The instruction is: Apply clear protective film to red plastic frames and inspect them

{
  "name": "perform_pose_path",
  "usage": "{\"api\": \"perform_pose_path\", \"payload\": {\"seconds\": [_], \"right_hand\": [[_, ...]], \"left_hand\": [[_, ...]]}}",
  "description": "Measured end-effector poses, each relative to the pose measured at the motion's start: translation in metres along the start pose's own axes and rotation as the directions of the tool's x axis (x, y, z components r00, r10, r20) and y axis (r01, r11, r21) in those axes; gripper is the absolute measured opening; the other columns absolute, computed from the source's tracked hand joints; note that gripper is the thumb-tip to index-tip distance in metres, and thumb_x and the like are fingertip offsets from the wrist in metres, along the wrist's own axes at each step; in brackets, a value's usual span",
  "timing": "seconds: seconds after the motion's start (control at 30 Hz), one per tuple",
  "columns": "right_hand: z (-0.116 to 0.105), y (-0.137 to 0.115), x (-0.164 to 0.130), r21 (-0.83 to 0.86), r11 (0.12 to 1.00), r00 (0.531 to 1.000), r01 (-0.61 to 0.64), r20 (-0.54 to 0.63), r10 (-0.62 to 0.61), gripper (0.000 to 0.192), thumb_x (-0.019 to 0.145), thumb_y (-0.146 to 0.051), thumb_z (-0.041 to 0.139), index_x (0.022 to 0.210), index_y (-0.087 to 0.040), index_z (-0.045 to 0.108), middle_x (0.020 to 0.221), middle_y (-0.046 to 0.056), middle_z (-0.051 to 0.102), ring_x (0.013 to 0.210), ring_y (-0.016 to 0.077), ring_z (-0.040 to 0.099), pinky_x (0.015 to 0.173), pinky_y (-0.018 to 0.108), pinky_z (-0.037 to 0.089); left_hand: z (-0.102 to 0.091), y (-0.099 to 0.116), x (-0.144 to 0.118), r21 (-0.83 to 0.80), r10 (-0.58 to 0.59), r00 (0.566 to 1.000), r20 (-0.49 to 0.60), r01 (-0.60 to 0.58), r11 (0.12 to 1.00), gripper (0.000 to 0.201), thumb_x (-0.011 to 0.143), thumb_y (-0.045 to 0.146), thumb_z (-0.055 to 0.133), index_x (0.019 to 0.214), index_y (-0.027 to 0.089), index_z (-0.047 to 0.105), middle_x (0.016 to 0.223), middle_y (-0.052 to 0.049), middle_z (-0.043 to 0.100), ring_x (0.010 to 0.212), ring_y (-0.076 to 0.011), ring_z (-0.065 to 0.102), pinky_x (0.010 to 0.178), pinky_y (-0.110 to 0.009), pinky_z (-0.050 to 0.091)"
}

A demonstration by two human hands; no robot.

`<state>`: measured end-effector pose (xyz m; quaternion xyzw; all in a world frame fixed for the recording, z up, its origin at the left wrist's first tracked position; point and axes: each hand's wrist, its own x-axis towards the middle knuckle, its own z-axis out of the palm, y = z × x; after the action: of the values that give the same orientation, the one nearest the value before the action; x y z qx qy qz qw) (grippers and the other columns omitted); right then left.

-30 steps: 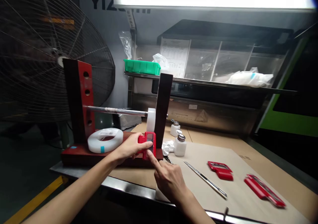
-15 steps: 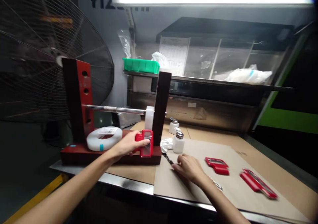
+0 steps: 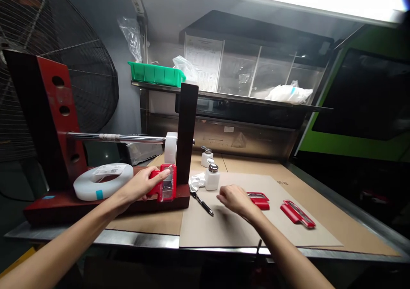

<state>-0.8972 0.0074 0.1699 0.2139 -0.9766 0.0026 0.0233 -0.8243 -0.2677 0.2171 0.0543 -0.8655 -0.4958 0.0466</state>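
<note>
My left hand [image 3: 150,185] is closed around a red plastic part [image 3: 174,186] with a clear, shiny window, thumb across its face. That part is in front of the dark red stand's right post, just below a narrow white roll [image 3: 171,147] on a metal rod. My right hand [image 3: 235,199] is over the brown cardboard sheet [image 3: 205,233] with its fingers curled in; whatever they hold, if anything, is hidden. Just beyond its wrist lies a second red part [image 3: 261,204], partly covered by the hand. A black pen [image 3: 204,204] lies to the left of my right hand.
A large translucent roll [image 3: 81,190] lies on the base of the stand [image 3: 187,126]. White bottles with metal tops [image 3: 212,179] stand beside crumpled white tissue [image 3: 197,181]. Another red part [image 3: 297,214] lies at right. Behind are a shelf with a green tray [image 3: 156,74] and a big fan [image 3: 92,67].
The view has turned to the right. My right hand has moved away from the pen, rightward over the cardboard. My left hand still holds the red part beneath the narrow roll.
</note>
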Motion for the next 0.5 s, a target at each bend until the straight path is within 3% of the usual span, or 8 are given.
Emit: {"api": "perform_pose_path", "payload": {"seconds": [0.13,0.23,0.33,0.43,0.5], "right_hand": [[-0.002,0.029,-0.011,-0.07,0.996,0.993,-0.052,0.098,0.059,0.025,0.077,-0.03,0.06,0.083,-0.008,0.069,0.087,0.018,0.067,0.083,0.0302,0.063,0.062,0.031,0.036],[0.005,0.039,-0.017,-0.066,0.996,0.991,-0.051,0.121,0.059,0.02,0.075,-0.027,0.06,0.074,-0.008,0.068,0.081,0.018,0.066,0.078,0.0288,0.062,0.059,0.03,0.034],[0.007,0.044,-0.021,-0.006,0.999,0.996,-0.034,0.077,0.034,0.016,0.076,-0.025,0.057,0.077,-0.012,0.064,0.083,0.014,0.066,0.078,0.025,0.06,0.059,0.029,0.033],[-0.003,0.045,-0.025,0.107,0.994,1.0,-0.008,0.02,0.006,0.016,0.083,-0.026,0.05,0.092,-0.016,0.058,0.08,0.004,0.067,0.073,0.0167,0.058,0.059,0.025,0.034],[-0.015,0.039,-0.027,0.202,0.976,0.994,0.075,-0.095,-0.057,0.018,0.089,-0.028,0.045,0.101,-0.018,0.055,0.078,0.0,0.067,0.068,0.0127,0.056,0.062,0.023,0.036]], "left_hand": [[0.004,-0.003,0.005,-0.058,0.025,0.999,-0.021,-0.026,0.998,0.059,0.066,0.076,0.052,0.075,0.019,0.041,0.055,0.003,0.049,0.048,-0.0129,0.046,0.044,-0.022,0.034],[0.007,-0.003,0.005,-0.099,0.03,0.998,-0.057,-0.036,0.994,0.059,0.065,0.076,0.053,0.072,0.019,0.041,0.055,0.004,0.046,0.049,-0.0135,0.048,0.044,-0.023,0.037],[0.01,-0.002,0.005,-0.116,0.037,0.995,-0.095,-0.048,0.992,0.057,0.067,0.073,0.054,0.07,0.018,0.041,0.054,0.005,0.043,0.048,-0.0111,0.044,0.044,-0.022,0.036],[0.011,-0.002,0.007,-0.122,0.031,0.992,-0.121,-0.046,0.991,0.055,0.069,0.072,0.052,0.069,0.018,0.041,0.053,0.005,0.041,0.047,-0.0097,0.041,0.044,-0.02,0.034],[0.011,-0.003,0.008,-0.113,0.035,0.99,-0.137,-0.051,0.992,0.055,0.069,0.072,0.052,0.068,0.018,0.041,0.053,0.004,0.041,0.048,-0.0099,0.04,0.043,-0.02,0.033]]}}
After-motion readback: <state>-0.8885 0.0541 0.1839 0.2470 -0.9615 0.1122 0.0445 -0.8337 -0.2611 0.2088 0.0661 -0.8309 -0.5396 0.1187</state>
